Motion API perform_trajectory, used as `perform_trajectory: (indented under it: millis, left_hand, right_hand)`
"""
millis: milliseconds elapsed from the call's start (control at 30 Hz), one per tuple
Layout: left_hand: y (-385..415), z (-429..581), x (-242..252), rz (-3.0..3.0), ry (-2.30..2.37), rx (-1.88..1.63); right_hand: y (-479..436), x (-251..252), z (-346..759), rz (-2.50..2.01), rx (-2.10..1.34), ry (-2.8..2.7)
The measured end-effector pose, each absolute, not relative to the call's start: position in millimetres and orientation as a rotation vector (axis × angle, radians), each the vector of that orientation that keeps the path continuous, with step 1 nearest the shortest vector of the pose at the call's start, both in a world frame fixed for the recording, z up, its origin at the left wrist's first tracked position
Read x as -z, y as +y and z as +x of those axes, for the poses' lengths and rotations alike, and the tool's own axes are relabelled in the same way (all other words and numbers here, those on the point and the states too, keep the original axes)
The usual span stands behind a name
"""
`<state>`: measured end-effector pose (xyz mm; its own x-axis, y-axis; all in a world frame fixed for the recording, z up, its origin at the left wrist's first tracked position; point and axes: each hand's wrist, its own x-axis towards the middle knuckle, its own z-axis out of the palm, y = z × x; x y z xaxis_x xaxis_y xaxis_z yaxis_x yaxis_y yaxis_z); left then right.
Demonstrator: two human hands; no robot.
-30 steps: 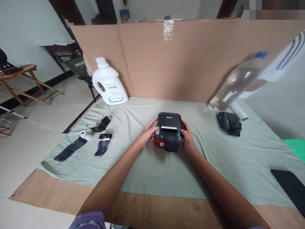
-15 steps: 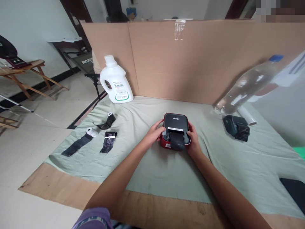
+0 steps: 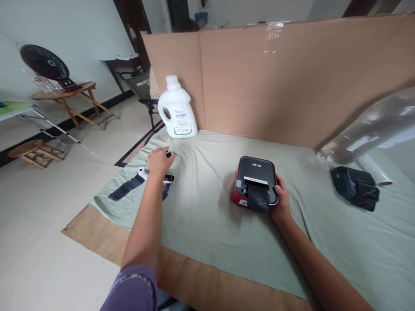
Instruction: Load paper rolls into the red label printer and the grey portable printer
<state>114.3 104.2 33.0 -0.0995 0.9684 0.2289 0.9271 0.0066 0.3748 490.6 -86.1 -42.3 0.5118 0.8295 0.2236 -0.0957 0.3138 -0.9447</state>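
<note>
A small red and black printer [image 3: 256, 170] sits on the pale green cloth [image 3: 207, 207], with a black strip of paper [image 3: 258, 199] hanging from its slot. My right hand [image 3: 280, 199] grips the printer's right front corner. My left hand [image 3: 158, 160] is stretched far out to the left, its fingers curled round a black paper roll [image 3: 168, 152] of which only the end shows. Just beside that hand lie two more rolls with unrolled black tails, one with a white core [image 3: 142, 172] and one darker [image 3: 168, 178].
A white detergent bottle [image 3: 177, 111] stands at the back left against a cardboard wall [image 3: 275, 82]. At the right lie a clear plastic bottle [image 3: 372, 129], a black device [image 3: 353, 188] and a white tube [image 3: 374, 171]. Wooden stools and a fan [image 3: 45, 65] stand on the floor at left.
My left hand has let go of the printer and reached left to the black rolls. My right hand stays on the printer. The view has swung left.
</note>
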Motion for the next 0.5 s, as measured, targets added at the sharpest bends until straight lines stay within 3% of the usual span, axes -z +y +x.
perform_trajectory:
  millis: [267,500]
  left_hand:
    - [109,97,-16,1.891,2.217,-0.515]
    - [94,91,-47,1.926,2.152,-0.483]
  right_hand:
    - [-87,38,489,-1.145,-0.696,-0.764]
    - [-85,39,491,-1.171,-0.712,-0.708]
